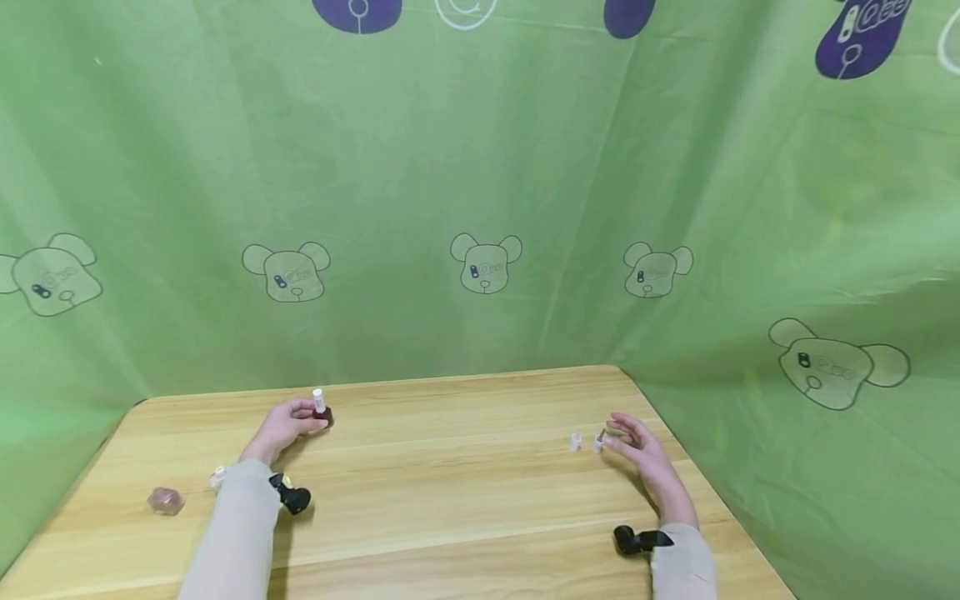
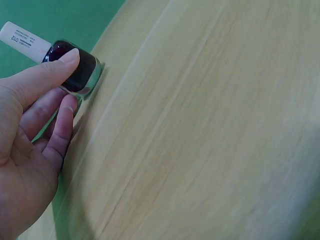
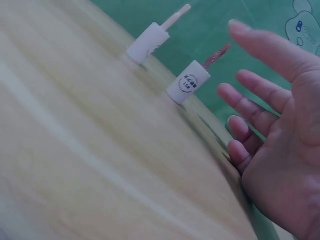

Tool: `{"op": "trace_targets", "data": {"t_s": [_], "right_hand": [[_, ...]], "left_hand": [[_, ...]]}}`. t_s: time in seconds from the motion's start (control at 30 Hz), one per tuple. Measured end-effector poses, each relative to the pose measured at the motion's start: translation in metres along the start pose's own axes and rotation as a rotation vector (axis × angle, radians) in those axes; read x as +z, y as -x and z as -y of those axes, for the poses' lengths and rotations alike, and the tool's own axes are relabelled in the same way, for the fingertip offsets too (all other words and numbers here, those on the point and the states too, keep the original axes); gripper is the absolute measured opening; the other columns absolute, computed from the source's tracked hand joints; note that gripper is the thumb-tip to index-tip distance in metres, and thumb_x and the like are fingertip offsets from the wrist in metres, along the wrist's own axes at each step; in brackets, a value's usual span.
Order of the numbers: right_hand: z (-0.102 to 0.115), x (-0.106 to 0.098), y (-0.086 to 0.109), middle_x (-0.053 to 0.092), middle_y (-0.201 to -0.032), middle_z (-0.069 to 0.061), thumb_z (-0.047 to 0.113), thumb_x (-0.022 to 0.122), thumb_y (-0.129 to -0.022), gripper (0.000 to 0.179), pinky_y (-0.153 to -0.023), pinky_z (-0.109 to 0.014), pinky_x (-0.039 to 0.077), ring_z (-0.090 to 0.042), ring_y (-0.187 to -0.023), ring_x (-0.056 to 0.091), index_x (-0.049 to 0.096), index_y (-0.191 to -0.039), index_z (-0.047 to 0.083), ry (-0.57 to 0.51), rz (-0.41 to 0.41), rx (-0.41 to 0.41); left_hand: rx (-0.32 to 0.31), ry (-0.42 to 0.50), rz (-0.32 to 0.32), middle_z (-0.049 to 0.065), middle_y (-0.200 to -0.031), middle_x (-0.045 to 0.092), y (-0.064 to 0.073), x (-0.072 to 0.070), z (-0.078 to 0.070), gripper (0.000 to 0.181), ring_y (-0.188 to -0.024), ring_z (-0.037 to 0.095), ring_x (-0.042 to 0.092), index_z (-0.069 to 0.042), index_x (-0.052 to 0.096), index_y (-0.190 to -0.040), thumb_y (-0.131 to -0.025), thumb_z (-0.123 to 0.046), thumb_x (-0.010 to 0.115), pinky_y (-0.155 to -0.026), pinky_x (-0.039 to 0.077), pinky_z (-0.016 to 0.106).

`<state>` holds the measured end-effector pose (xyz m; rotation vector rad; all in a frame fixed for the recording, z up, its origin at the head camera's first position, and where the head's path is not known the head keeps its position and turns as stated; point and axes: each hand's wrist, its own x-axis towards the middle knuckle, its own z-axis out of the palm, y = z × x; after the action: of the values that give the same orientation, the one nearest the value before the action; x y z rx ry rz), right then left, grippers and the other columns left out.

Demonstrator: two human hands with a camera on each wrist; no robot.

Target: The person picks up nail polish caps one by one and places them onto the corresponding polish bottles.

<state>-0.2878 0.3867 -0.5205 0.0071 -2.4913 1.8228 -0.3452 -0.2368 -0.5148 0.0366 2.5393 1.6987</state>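
A nail polish bottle of dark polish, with a long white cap, is pinched between the thumb and fingers of my left hand. It is near the table's far edge at the left, its base close over the wood. Over on the right, two white nail polish caps stand on the table with their brushes pointing up. The nearer cap has a brownish-pink coated brush; the other cap has a pale one. Beside the nearer cap, my right hand has its fingers spread and relaxed, holding nothing.
A pinkish faceted bottle-like piece lies on the wooden table at the left. Next to it a small clear item with white is partly hidden by my left sleeve. Green curtains hang behind the table and along its sides.
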Motion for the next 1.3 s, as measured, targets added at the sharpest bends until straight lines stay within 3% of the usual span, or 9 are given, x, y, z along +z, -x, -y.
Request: {"op": "trace_targets", "data": {"t_s": [0.13,0.23,0.37,0.47,0.57,0.83,1.07,1.3], "right_hand": [[-0.001,0.002,-0.001,0.043,-0.147,-0.021,0.026,0.068,-0.092,0.07,-0.097,-0.019,0.037,-0.006,-0.113,0.046,0.032,-0.149,0.007,0.079,0.01,0.014],[-0.002,0.003,-0.002,0.047,-0.145,-0.018,0.029,0.072,-0.088,0.072,-0.098,-0.027,0.037,-0.013,-0.115,0.046,0.037,-0.147,0.008,0.127,0.0,0.043],[0.0,0.007,-0.004,0.051,-0.142,-0.017,0.031,0.074,-0.086,0.069,-0.097,-0.03,0.039,-0.018,-0.115,0.047,0.044,-0.143,0.009,0.191,0.001,0.055],[0.003,0.01,-0.006,0.054,-0.139,-0.017,0.03,0.074,-0.086,0.062,-0.095,-0.029,0.039,-0.017,-0.112,0.048,0.05,-0.139,0.007,0.237,0.003,0.041],[0.006,0.012,-0.006,0.058,-0.134,-0.017,0.029,0.075,-0.086,0.057,-0.093,-0.028,0.041,-0.015,-0.108,0.052,0.055,-0.134,0.005,0.264,0.002,0.039],[0.006,0.017,-0.006,0.062,-0.127,-0.017,0.026,0.073,-0.088,0.05,-0.092,-0.023,0.042,-0.013,-0.107,0.055,0.059,-0.129,0.003,0.273,-0.001,0.064],[0.002,0.017,-0.004,0.062,-0.128,-0.016,0.025,0.072,-0.088,0.045,-0.091,-0.018,0.042,-0.008,-0.106,0.056,0.061,-0.126,0.003,0.262,-0.012,0.072],[0.001,0.016,-0.004,0.061,-0.13,-0.019,0.025,0.072,-0.088,0.045,-0.088,-0.013,0.042,-0.004,-0.103,0.055,0.061,-0.125,0.0,0.261,-0.026,0.059]], "left_hand": [[0.008,0.016,-0.002,0.025,-0.128,0.061,0.002,0.001,-0.001,0.054,-0.101,0.01,0.062,0.007,0.05,-0.131,-0.087,-0.014,0.072,-0.082,0.047,0.016],[0.017,0.014,-0.018,0.025,-0.132,0.058,0.004,0.003,-0.002,0.057,-0.108,0.016,0.062,0.006,0.048,-0.134,-0.088,-0.016,0.072,-0.084,0.048,0.018],[0.027,0.015,-0.058,0.028,-0.136,0.054,0.009,0.004,-0.003,0.059,-0.121,0.033,0.056,0.006,0.045,-0.137,-0.089,-0.018,0.071,-0.095,0.05,0.033],[0.023,0.025,-0.082,0.028,-0.14,0.049,0.013,0.005,-0.003,0.063,-0.129,0.041,0.048,0.005,0.042,-0.14,-0.089,-0.018,0.07,-0.108,0.042,0.048],[0.007,0.044,-0.104,0.029,-0.144,0.044,0.016,0.006,-0.003,0.067,-0.134,0.043,0.042,0.003,0.037,-0.143,-0.088,-0.017,0.071,-0.113,0.034,0.054],[-0.048,0.115,-0.149,0.027,-0.15,0.036,0.036,0.006,-0.008,0.074,-0.135,0.044,0.041,-0.001,0.031,-0.148,-0.089,-0.022,0.07,-0.109,0.04,0.052],[-0.087,0.149,-0.209,0.024,-0.154,0.032,0.055,0.011,-0.012,0.078,-0.134,0.04,0.043,-0.004,0.029,-0.15,-0.089,-0.028,0.071,-0.099,0.048,0.038],[-0.088,0.218,-0.228,0.024,-0.155,0.031,0.067,0.021,-0.015,0.074,-0.136,0.039,0.041,-0.005,0.027,-0.151,-0.092,-0.022,0.068,-0.107,0.042,0.047]]}}
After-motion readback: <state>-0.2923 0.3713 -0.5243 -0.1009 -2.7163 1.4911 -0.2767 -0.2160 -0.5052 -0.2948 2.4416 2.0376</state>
